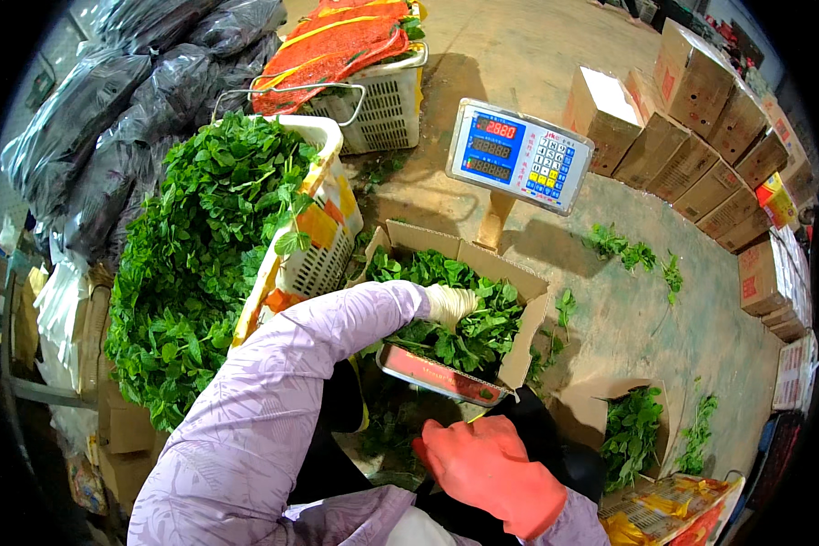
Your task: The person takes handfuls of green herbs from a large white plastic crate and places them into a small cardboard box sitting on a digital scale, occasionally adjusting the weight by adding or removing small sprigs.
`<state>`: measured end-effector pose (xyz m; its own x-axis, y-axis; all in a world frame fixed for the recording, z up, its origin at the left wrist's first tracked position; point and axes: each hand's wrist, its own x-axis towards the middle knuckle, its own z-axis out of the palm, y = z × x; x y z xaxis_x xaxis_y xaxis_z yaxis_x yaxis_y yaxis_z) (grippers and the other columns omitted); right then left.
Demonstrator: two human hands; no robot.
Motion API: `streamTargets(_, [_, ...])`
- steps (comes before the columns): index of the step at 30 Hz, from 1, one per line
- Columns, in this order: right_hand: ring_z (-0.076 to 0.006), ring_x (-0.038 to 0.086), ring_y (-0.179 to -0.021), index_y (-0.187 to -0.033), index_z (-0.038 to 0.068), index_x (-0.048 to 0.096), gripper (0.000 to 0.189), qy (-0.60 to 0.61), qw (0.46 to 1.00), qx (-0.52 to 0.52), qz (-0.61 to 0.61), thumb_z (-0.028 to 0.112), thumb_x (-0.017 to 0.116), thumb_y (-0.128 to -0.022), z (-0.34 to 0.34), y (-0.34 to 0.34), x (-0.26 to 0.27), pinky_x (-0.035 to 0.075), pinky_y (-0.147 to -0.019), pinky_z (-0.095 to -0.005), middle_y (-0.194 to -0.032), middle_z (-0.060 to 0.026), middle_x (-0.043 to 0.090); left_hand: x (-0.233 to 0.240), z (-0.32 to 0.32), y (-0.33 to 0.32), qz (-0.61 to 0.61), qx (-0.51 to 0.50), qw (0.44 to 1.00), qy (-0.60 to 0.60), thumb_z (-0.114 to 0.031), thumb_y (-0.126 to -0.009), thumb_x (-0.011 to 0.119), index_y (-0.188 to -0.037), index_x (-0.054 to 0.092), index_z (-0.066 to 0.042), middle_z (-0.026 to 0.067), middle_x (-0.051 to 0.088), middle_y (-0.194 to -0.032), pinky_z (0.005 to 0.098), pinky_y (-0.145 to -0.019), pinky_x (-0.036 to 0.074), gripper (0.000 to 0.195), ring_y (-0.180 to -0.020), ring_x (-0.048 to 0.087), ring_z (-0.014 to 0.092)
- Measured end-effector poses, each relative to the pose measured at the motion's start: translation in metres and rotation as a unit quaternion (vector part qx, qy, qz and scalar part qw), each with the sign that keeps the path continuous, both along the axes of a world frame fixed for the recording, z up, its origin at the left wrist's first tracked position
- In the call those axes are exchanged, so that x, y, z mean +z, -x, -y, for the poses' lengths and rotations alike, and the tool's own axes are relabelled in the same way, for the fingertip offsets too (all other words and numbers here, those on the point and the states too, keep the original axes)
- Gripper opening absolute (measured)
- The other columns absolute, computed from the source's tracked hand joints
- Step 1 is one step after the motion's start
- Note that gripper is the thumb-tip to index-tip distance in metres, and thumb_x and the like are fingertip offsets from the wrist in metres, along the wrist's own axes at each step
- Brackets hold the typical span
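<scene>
My left hand (452,304), in a pale glove, reaches into an open cardboard box (534,321) of leafy green herbs (474,341); its fingers are hidden among the leaves. The box rests on a scale, whose display panel (520,157) stands on a post behind it with red digits lit. My right hand (495,471), in a red rubber glove, is curled in front of the box, apart from it. Something thin and yellow shows at its upper edge, but whether the hand grips it cannot be told. To the left, a white plastic crate (321,252) is heaped with mint-like sprigs (184,273).
Black plastic bags (157,89) are piled at the upper left. Behind the scale stands another crate (382,102) under red netting. Cardboard boxes (682,157) line the right. Loose sprigs (618,246) lie on the floor, and a smaller carton (587,403) of greens stands at lower right.
</scene>
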<state>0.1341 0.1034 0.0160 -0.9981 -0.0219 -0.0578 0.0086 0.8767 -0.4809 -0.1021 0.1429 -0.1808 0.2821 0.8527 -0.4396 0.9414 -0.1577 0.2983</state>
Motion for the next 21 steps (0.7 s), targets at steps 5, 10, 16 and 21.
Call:
streamTargets(5, [-0.0276, 0.055, -0.044, -0.07, 0.009, 0.053, 0.023, -0.056, 0.998, 0.02, -0.025, 0.025, 0.061, -0.084, -0.003, 0.005, 0.01, 0.042, -0.044, -0.0397, -0.049, -0.0066, 0.052, 0.043, 0.003, -0.009, -0.022, 0.006, 0.999, 0.045, -0.025, -0.062, 0.077, -0.125, 0.043, 0.004, 0.0223, 0.058, -0.107, 0.0418, -0.083, 0.049, 0.077, -0.099, 0.06, 0.036])
streamTargets(10, [-0.0279, 0.056, -0.046, -0.069, 0.009, 0.053, 0.023, -0.083, 0.996, 0.024, -0.026, 0.025, 0.062, -0.084, -0.003, 0.001, 0.005, 0.043, -0.045, -0.0396, -0.051, -0.008, 0.053, 0.1, 0.043, 0.023, 0.07, 0.022, 0.996, -0.048, -0.022, -0.071, 0.07, -0.128, 0.048, -0.011, 0.0145, 0.061, -0.112, 0.0411, -0.082, 0.05, 0.062, -0.101, 0.06, 0.032])
streamTargets(16, [-0.0302, 0.057, -0.048, -0.07, 0.008, 0.053, 0.024, -0.071, 0.995, 0.044, -0.05, 0.025, 0.06, -0.084, -0.006, -0.002, 0.002, 0.045, -0.048, -0.0414, -0.053, -0.0104, 0.055, 0.185, 0.07, 0.008, 0.009, 0.107, 0.992, 0.07, -0.049, -0.078, 0.063, -0.101, 0.063, -0.01, 0.0162, 0.066, -0.086, 0.0437, -0.073, 0.049, 0.045, -0.084, 0.063, 0.035])
streamTargets(21, [-0.0303, 0.057, -0.048, -0.067, 0.008, 0.052, 0.025, -0.049, 0.998, 0.022, -0.02, 0.024, 0.06, -0.085, -0.003, -0.001, 0.004, 0.045, -0.047, -0.041, -0.052, -0.0107, 0.055, 0.098, 0.056, 0.005, -0.04, 0.043, 0.991, 0.123, -0.043, -0.077, 0.067, -0.111, 0.061, -0.01, 0.0145, 0.067, -0.093, 0.0423, -0.077, 0.05, 0.048, -0.089, 0.063, 0.034])
